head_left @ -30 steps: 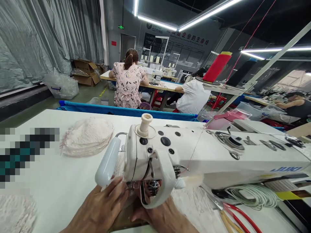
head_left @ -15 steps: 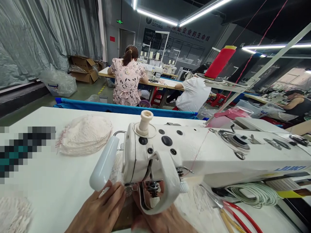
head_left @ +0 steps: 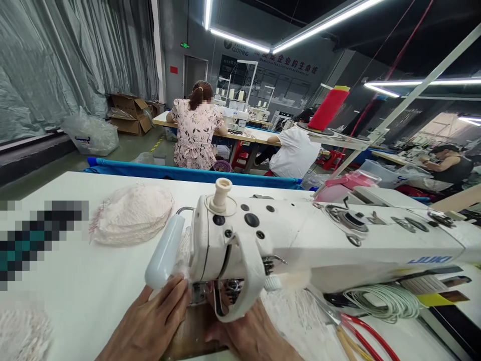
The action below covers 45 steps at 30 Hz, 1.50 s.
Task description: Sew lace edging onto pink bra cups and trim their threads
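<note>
My left hand point(head_left: 152, 316) rests beside the needle area of a white sewing machine point(head_left: 293, 235), its fingers stretched out over white lacy fabric point(head_left: 184, 253). The fabric runs along the left side of the machine head. My right hand point(head_left: 253, 333) lies below the machine head, its fingers mostly hidden behind the curved white guard point(head_left: 250, 286). What those fingers touch cannot be seen. A pale blue, rounded cylinder point(head_left: 165, 253) hangs on a bent metal rod just above my left fingers. More white fringed fabric point(head_left: 296, 321) lies right of my right hand.
A stack of white fabric pieces point(head_left: 133, 213) lies at the back left, another fabric pile point(head_left: 22, 333) at the front left. Red-handled scissors point(head_left: 370, 333) and coiled pale cord point(head_left: 387, 301) lie right. A red thread cone point(head_left: 329, 109) stands above; co-workers sit beyond.
The view has shifted slightly, so the machine appears lower and further left. My left hand has drawn a little back from the needle area, and the gap between my hands shows more.
</note>
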### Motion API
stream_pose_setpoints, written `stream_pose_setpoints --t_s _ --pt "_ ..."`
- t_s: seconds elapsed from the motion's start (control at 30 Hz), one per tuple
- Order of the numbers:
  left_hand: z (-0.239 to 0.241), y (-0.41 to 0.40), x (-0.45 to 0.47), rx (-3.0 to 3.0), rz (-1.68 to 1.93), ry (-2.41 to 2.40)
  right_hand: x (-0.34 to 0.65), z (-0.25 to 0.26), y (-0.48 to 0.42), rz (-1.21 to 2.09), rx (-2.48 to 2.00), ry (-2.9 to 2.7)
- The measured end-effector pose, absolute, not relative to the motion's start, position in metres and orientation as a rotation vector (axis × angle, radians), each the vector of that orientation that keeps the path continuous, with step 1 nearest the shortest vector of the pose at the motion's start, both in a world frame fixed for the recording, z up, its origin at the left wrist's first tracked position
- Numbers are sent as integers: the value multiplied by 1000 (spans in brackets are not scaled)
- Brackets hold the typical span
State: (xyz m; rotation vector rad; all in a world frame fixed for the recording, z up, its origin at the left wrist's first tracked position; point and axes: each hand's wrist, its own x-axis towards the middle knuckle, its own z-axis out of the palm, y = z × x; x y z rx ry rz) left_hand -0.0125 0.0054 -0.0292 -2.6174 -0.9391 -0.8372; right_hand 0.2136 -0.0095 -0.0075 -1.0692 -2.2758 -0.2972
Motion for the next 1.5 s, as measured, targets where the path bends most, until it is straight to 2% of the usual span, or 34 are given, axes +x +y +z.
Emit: stream_pose_setpoints --t_s 0.2,0.7,0.83,0.93,1.03,1.1,1.2,1.33,1.5 --pt "-12 18 -6 -2566 -952 -985 213 -2 -7 -299 -1011 -2305" --pt "-14 19 -12 -2457 -643 -1071 205 13 -8 -287 -1024 -2449" --pt "-26 -23 -12 -2402 -572 -1040 199 27 -20 -89 -972 -2502" --pt "-30 -69 -10 -2359 -835 -923 194 35 -36 153 -1043 -2455" --pt "-12 -92 -14 -2466 -1095 -923 185 34 -51 357 -1180 -2342" --pt "8 -86 -21 -2648 -1061 -1113 176 29 -56 458 -1287 -2252" --pt "33 -54 -32 -2842 -879 -1740 162 21 -55 593 -1383 -2075" --pt "40 -23 -35 -3002 -776 -1941 159 19 -48 713 -1353 -1970" --pt "55 -52 -39 -3169 -787 -2080 172 36 -64 1083 -1193 -1876"
